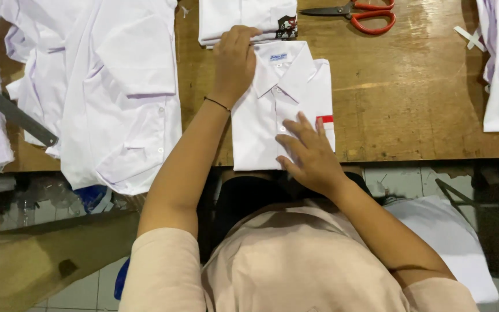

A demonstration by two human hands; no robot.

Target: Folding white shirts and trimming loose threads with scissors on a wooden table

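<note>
Both hands [235,60] [310,153] flatten folded shirt [261,124] (near table edge [434,153]).

Orange-handled scissors [360,14] lie on the wooden table [411,98] near unfolded white shirts [116,92].

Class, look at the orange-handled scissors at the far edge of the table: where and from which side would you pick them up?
Take the scissors by the orange handle loops, coming from the right. They lie flat, closed, with blades pointing left toward the folded shirt stack, so the loops are probably the safe, open end.
</note>
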